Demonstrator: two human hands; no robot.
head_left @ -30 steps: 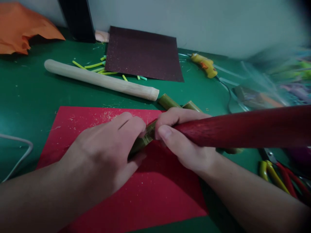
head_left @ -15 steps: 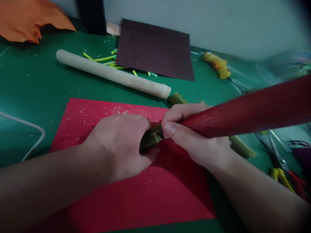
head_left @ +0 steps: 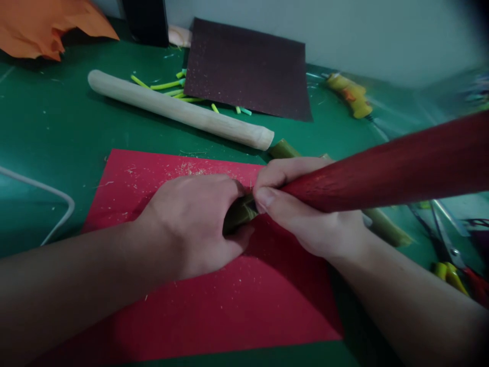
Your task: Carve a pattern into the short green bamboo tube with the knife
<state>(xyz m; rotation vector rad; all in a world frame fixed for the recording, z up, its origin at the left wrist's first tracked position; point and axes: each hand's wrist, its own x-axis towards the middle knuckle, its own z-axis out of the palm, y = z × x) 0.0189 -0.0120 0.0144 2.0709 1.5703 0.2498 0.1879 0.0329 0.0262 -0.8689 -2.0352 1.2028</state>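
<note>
My left hand (head_left: 191, 224) is wrapped round a short green bamboo piece (head_left: 240, 214), pressing it down over a red sheet (head_left: 214, 326). Cut marks show on the bamboo's exposed end. In my right hand (head_left: 305, 214) is a thick red wooden handle (head_left: 397, 165), slanting up to the right edge of the view. Its working end is hidden by my fingers at the bamboo's end, and my right thumb and fingertips are pinched close against the bamboo. Fine pale shavings (head_left: 191, 167) lie on the red sheet beyond my left hand.
A pale peeled stick (head_left: 179, 109) lies behind the sheet. Beyond are a dark brown sheet (head_left: 248, 69) over yellow-green sticks, a yellow glue gun (head_left: 351, 96) and orange paper (head_left: 49, 25). Green bamboo pieces (head_left: 387, 227) and scissors (head_left: 453, 255) lie right; a white cable (head_left: 42, 186) left.
The view has shifted slightly, so the background sits a little higher. Both hands keep their grips, with the red handle's near end and my right fingers slightly closer to my left hand.
</note>
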